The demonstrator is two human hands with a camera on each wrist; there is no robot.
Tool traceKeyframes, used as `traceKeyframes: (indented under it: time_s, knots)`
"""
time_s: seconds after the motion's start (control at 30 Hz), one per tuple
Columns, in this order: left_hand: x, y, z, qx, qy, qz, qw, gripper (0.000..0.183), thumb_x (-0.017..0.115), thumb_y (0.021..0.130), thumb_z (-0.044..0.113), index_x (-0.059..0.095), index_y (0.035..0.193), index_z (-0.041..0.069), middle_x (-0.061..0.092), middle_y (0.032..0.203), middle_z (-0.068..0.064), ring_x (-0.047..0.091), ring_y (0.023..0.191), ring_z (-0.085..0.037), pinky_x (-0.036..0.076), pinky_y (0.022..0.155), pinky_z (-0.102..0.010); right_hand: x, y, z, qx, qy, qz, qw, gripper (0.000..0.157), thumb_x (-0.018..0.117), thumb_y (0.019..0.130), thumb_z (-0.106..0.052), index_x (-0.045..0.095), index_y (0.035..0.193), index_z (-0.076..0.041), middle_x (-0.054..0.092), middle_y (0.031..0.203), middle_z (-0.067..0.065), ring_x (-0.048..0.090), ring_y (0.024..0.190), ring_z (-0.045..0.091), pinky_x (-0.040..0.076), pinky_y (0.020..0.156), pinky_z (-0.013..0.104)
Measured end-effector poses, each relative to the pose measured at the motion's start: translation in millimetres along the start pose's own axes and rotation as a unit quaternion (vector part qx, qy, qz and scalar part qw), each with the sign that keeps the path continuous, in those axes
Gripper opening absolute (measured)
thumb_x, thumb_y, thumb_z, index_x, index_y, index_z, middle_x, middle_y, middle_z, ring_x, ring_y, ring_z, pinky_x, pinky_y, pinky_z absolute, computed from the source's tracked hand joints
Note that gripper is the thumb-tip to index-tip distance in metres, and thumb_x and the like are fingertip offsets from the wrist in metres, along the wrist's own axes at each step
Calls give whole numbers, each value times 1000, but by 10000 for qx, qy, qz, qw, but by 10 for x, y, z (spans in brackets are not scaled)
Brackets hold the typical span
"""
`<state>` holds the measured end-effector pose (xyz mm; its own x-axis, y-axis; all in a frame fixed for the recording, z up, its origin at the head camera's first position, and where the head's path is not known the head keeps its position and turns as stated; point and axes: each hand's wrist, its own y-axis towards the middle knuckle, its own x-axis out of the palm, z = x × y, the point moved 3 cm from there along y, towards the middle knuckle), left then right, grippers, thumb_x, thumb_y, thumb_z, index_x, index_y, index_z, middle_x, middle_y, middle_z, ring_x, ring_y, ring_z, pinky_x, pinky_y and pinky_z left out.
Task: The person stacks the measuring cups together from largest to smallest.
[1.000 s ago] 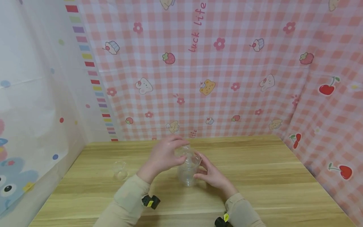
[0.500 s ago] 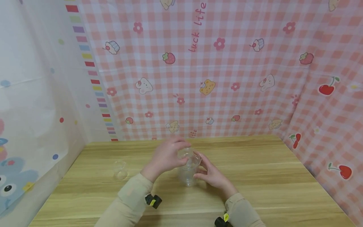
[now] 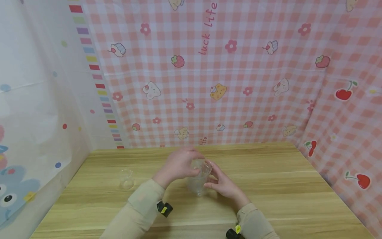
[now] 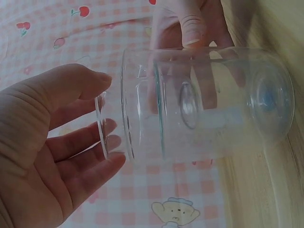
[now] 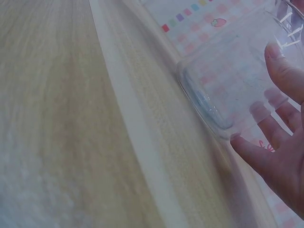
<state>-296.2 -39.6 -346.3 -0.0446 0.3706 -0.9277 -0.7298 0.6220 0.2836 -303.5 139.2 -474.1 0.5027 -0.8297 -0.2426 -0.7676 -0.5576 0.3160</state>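
A clear glass jar [image 3: 197, 188] stands upright near the middle of the table. My right hand [image 3: 223, 183] grips its side, thumb in front and fingers behind, as the right wrist view of the jar [image 5: 221, 83] also shows. From above, my left hand [image 3: 178, 166] holds a smaller clear cup [image 3: 198, 163] by its rim, thumb on the near side and fingers on the far side. In the left wrist view this cup [image 4: 142, 109] sits partly inside the jar [image 4: 223, 128], its rounded bottom showing through the wall and its rim still outside.
On the table's left part is another small clear piece [image 3: 127, 183], round and cup-like. The wooden table [image 3: 283, 192] ends at a pink checked cloth [image 3: 247, 109] behind and to the right. A white printed cloth [image 3: 35, 132] hangs on the left.
My left hand has moved down and slightly right, and the smaller cup has sunk deeper into the jar. My right hand and the jar have stayed in place.
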Motion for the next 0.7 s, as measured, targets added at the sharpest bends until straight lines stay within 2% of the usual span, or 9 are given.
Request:
traceKeyframes:
  time_s: [0.37,0.7]
  knots:
    - [67,66,21,-34,-16,-516,9987,40,83,77,23,74,116,19,69,115,-1,63,105,-20,54,86,-39,-4,-1,-1,-74,110,-48,9999,84,69,89,1,18,156,-6,25,157,22,31,139,44,40,107,50]
    - [109,80,4,-98,114,-683,9975,42,82,79,25,73,119,21,68,118,0,63,105,-20,55,81,-38,-5,5,-5,-51,83,-61,9999,83,68,90,2,18,156,-6,25,157,21,31,139,43,40,107,49]
